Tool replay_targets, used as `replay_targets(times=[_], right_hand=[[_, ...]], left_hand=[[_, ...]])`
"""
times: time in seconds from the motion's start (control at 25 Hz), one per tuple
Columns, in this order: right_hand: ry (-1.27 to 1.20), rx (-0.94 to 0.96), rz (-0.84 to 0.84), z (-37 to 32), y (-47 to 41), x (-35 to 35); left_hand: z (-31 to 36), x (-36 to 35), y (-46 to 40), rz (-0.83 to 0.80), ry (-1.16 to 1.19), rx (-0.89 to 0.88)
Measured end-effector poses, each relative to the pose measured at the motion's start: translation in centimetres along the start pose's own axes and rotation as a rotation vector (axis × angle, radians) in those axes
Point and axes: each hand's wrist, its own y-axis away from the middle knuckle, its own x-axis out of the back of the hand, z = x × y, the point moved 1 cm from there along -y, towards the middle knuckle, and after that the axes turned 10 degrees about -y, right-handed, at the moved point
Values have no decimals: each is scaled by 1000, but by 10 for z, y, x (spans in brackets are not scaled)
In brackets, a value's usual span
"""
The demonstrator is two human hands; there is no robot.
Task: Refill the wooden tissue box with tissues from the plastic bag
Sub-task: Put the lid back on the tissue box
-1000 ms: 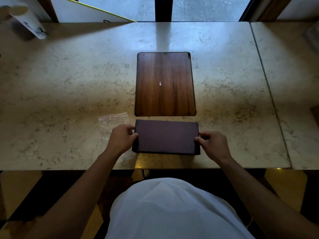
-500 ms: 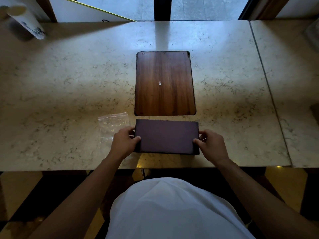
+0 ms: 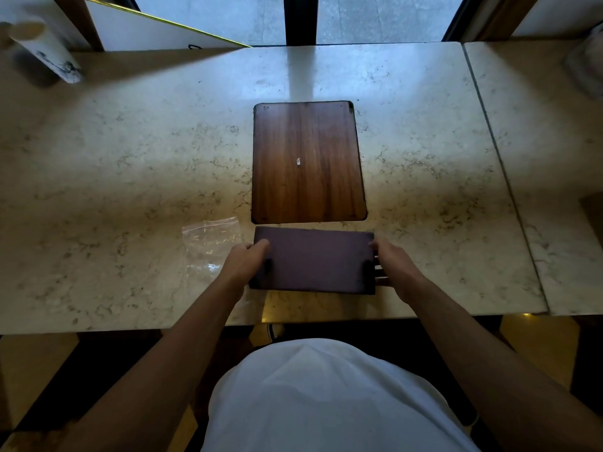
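Note:
A dark wooden tissue box (image 3: 315, 260) lies near the front edge of the marble table (image 3: 130, 164), its plain dark face turned up. My left hand (image 3: 245, 261) grips its left end, thumb on top. My right hand (image 3: 390, 265) holds the right end, fingers curled under that side. The box looks slightly tilted, its near edge raised. An empty-looking clear plastic bag (image 3: 210, 244) lies flat just left of the box, partly under my left wrist. No tissues are visible.
A flat brown wooden board (image 3: 308, 161) with a tiny white scrap lies directly behind the box. A white patterned cup (image 3: 45, 50) stands at the far left corner. A second table (image 3: 554, 141) adjoins on the right, with a glass object at its far edge.
My hands have shifted along the box ends: the left thumb now rests on the top face and the right fingers are under the side. The box has lifted or tilted a little.

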Motion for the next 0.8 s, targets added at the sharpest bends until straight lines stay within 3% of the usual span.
replay_targets(times=[0.2, 0.28, 0.4, 0.56, 0.8], right_hand=[[-401, 167, 112, -16, 3, 5], [-425, 296, 199, -19, 2, 3], [-491, 352, 186, -20, 1, -2], [-523, 314, 105, -18, 1, -4], [-274, 453, 109, -1, -6, -9]], left_hand=[[27, 14, 10, 36, 444, -97], [36, 15, 14, 124, 562, -146], [38, 14, 15, 202, 617, -188], [26, 17, 10, 139, 633, -189], [12, 8, 0, 200, 457, -219]])
